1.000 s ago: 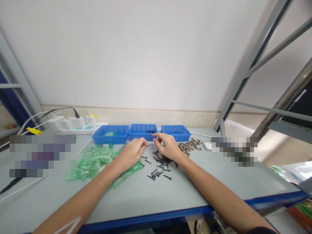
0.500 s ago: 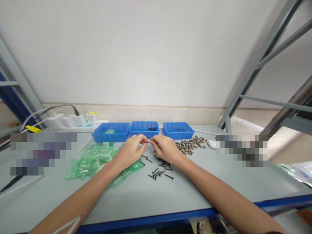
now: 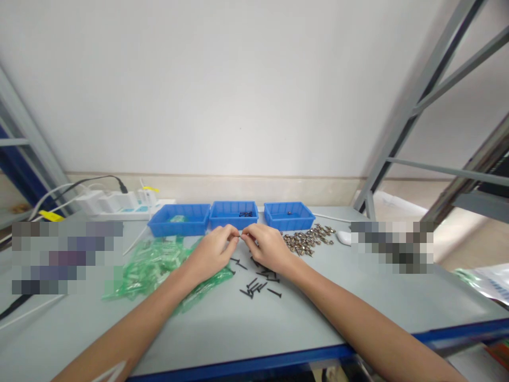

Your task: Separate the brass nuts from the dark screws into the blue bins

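Note:
My left hand (image 3: 217,248) and my right hand (image 3: 267,246) meet fingertip to fingertip over the middle of the table. Between them they pinch a thin dark screw (image 3: 239,236), mostly hidden by the fingers. Loose black screws (image 3: 274,292) lie scattered below and between my wrists. Left of them, a green plastic bag (image 3: 137,270) with pale pieces inside reaches partly under my left forearm. Beyond my right hand spreads a heap of small shiny metal fittings (image 3: 308,243).
At the back stand three blue bins: the left bin (image 3: 178,229), the middle bin (image 3: 234,221) holding dark screws, and the right bin (image 3: 290,221) with a small piece. A power strip (image 3: 119,216) with cables is back left. A white rounded object (image 3: 344,237) lies right.
My fingertips have come closer together, so less of the dark screw shows between them. The whole view has shifted slightly; the bins and heaps stay in place.

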The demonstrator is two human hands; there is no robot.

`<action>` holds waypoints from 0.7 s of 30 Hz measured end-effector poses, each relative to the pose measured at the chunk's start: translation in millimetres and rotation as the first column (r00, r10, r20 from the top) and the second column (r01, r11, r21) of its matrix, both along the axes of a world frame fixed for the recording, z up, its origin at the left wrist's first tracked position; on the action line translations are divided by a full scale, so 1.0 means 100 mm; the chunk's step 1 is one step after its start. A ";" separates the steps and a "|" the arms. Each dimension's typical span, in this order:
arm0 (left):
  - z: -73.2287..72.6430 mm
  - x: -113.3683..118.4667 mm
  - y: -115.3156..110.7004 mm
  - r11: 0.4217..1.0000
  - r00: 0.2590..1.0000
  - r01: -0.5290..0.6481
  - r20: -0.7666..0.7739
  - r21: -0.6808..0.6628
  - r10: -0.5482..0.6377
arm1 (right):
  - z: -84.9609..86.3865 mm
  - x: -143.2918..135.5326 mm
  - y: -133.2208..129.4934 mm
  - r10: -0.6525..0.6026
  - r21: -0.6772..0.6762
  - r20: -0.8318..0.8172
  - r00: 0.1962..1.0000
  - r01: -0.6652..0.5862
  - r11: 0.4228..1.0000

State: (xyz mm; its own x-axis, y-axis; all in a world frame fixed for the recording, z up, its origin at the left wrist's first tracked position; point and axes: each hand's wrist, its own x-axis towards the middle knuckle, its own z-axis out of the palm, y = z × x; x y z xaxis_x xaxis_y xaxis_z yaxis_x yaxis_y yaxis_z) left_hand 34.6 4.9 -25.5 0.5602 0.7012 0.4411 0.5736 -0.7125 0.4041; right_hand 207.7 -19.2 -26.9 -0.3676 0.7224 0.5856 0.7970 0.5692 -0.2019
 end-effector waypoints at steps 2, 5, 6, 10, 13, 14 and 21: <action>0.00 0.00 0.00 1.000 1.000 0.000 0.016 0.009 0.000 | 0.00 0.00 0.00 -0.015 0.008 -0.008 1.000 0.015 1.000; 0.00 0.00 0.01 0.999 1.000 -0.006 0.010 0.044 0.006 | -0.01 0.00 -0.01 0.008 0.007 -0.031 0.999 -0.008 1.000; 0.00 0.00 0.01 0.998 1.000 -0.006 0.004 0.056 0.006 | -0.01 0.00 -0.02 0.016 0.007 -0.044 0.999 -0.016 1.000; 0.00 0.00 0.01 0.998 0.999 -0.003 -0.034 0.068 0.005 | -0.01 0.00 -0.02 0.061 0.025 -0.068 0.996 -0.059 0.998; 0.00 0.01 0.00 0.999 0.999 0.001 -0.052 0.044 0.002 | -0.02 0.01 -0.01 0.089 0.041 -0.055 0.994 -0.087 0.995; -0.01 0.00 0.00 1.000 0.998 0.002 -0.057 0.029 0.000 | -0.02 0.01 0.00 0.080 0.039 -0.053 0.995 -0.078 0.996; 0.00 -0.07 0.01 0.999 0.984 0.004 -0.180 -0.033 -0.009 | -0.04 0.17 0.17 -0.234 0.018 -0.135 0.963 0.239 0.971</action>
